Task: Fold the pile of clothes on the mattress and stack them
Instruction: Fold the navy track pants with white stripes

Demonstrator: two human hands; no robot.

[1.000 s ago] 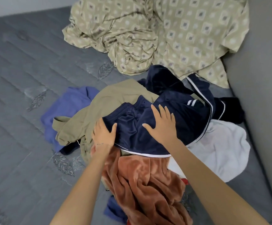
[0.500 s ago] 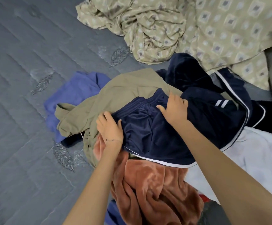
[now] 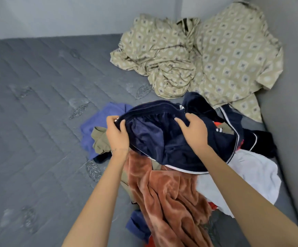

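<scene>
A pair of navy shorts point(image 3: 153, 136) with white piping is lifted off the pile of clothes by its elastic waistband. My left hand point(image 3: 117, 134) grips the waistband's left end. My right hand point(image 3: 193, 132) grips the waistband further right, fingers curled into the cloth. Under the shorts lie a rust-coloured fleece garment point(image 3: 169, 198), a khaki garment point(image 3: 101, 139), a blue-violet garment point(image 3: 94, 125), a white garment point(image 3: 255, 173) and another dark navy piece point(image 3: 233, 125). All of it rests on the grey quilted mattress point(image 3: 37, 122).
A crumpled beige patterned sheet point(image 3: 198, 56) lies at the back right of the mattress. A grey padded wall point(image 3: 290, 122) runs along the right side. The mattress's left half shows bare quilting with leaf motifs. A white wall stands behind.
Both hands went from resting flat on the navy shorts to gripping the waistband and lifting it up off the khaki garment. The camera view tilted upward.
</scene>
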